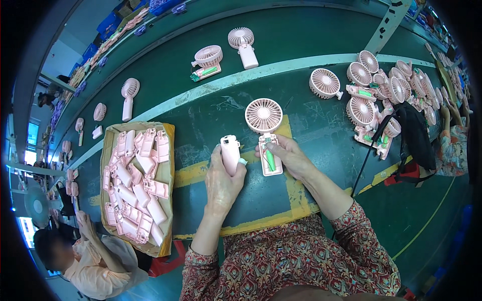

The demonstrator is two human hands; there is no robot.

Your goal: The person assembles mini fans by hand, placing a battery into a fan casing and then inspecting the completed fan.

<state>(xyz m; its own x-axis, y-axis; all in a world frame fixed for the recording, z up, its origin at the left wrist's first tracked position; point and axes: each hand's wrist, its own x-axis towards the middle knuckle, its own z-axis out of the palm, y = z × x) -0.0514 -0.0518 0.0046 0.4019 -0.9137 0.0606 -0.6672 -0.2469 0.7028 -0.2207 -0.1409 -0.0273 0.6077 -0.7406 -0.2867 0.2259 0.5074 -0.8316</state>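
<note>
My left hand [221,180] is closed round a pale pink handle cover [230,154], held upright above the green bench. A small white piece shows by its thumb. Just to the right, my right hand [290,156] grips a pink handheld fan [264,116] by its opened handle, the round grille pointing away from me. Inside that handle lie a green battery [270,160] and a small circuit board near the neck. My right thumb rests over the inside of the handle. The cover and the fan are apart.
A cardboard box [171,185] full of pink handle covers stands at left. Several fans, some with open handles, are piled at right near a black bag [415,140]. More fans [241,40] lie along the far strip. A co-worker [100,261] sits at lower left; another person is at far right.
</note>
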